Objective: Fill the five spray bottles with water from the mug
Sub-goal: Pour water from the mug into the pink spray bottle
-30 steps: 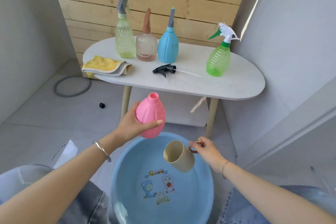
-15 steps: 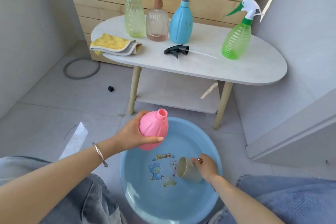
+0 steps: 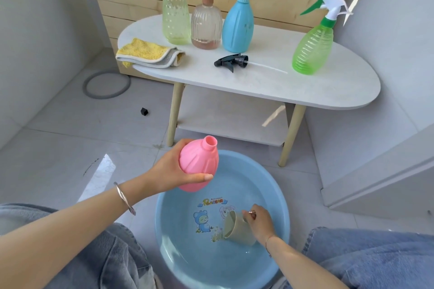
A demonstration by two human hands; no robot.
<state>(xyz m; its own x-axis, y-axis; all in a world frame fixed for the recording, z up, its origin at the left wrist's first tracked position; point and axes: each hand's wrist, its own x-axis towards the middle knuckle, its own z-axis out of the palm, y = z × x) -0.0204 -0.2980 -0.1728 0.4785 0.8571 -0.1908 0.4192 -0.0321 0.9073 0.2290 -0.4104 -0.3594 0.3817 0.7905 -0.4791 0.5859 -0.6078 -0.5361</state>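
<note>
Gripping pink bottle, left hand; right hand holds mug.

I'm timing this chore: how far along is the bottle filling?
Done: unclear; the pale green, brown-topped, sky-blue and bright green spray bottles stand capped on the white table, levels unreadable. In hand: left hand holds the open pink plastic bottle by the blue basin; right hand dips the beige mug. Left: pouring, fitting the black spray head.
</note>
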